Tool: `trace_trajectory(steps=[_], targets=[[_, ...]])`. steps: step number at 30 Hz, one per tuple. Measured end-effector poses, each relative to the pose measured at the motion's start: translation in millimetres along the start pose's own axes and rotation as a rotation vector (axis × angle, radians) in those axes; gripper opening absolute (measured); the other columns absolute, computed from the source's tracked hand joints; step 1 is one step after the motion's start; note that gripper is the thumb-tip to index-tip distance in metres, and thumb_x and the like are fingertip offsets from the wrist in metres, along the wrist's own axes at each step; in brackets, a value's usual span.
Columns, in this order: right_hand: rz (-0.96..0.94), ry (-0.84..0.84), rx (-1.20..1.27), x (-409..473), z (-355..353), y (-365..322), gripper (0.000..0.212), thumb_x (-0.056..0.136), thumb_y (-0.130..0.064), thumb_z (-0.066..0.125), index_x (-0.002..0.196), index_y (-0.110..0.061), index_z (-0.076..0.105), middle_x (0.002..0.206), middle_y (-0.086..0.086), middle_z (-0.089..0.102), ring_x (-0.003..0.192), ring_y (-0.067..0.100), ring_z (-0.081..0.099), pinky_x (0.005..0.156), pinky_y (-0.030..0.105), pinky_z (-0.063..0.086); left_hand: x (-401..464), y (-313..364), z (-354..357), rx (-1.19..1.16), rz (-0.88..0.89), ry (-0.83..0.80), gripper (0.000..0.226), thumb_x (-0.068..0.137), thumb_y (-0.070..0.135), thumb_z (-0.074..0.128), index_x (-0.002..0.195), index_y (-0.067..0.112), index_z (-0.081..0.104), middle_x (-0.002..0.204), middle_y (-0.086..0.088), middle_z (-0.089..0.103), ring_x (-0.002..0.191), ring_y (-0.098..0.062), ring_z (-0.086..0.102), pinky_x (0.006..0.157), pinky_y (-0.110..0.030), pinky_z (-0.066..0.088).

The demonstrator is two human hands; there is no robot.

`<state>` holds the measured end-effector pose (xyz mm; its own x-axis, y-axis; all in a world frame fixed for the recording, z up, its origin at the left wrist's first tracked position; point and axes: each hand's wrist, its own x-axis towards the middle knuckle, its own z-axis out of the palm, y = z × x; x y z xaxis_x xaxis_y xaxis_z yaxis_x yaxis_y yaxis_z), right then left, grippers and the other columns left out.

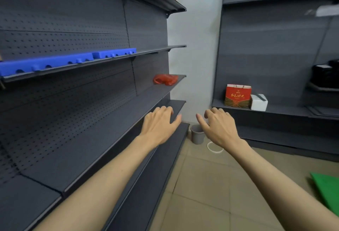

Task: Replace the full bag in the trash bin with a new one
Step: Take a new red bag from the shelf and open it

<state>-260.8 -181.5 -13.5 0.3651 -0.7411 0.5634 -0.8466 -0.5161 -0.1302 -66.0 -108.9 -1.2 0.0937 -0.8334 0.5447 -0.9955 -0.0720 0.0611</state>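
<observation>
A small grey trash bin (197,135) stands on the tiled floor in the far corner, between the two shelving units. A white ring (214,147) lies on the floor just right of it. A crumpled red plastic bag (165,79) rests on the left unit's middle shelf. My left hand (159,126) and my right hand (218,127) are stretched forward, palms down, fingers apart, holding nothing. Both hover in the air well short of the bin. My right hand covers part of the bin's rim and the ring.
Dark grey shelving (117,113) runs along my left. A second unit (275,65) stands at the back right with a red gift bag (238,95) and a white box (259,103). Blue foam blocks (55,62) sit on an upper shelf. A green sheet (328,190) lies at the right.
</observation>
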Motion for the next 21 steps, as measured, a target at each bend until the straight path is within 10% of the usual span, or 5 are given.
trace_trajectory(steps=[21], targets=[[0.063, 0.066, -0.096, 246.7, 139.7, 105.6, 0.051, 0.096, -0.055, 0.033, 0.077, -0.015, 0.057, 0.079, 0.001, 0.057, 0.071, 0.016, 0.043, 0.066, 0.028, 0.029, 291.7, -44.5, 175.1, -0.146, 0.1, -0.051, 0.044, 0.095, 0.057, 0.033, 0.088, 0.022, 0.059, 0.094, 0.002, 0.066, 0.091, -0.022, 0.058, 0.075, -0.036, 0.046]])
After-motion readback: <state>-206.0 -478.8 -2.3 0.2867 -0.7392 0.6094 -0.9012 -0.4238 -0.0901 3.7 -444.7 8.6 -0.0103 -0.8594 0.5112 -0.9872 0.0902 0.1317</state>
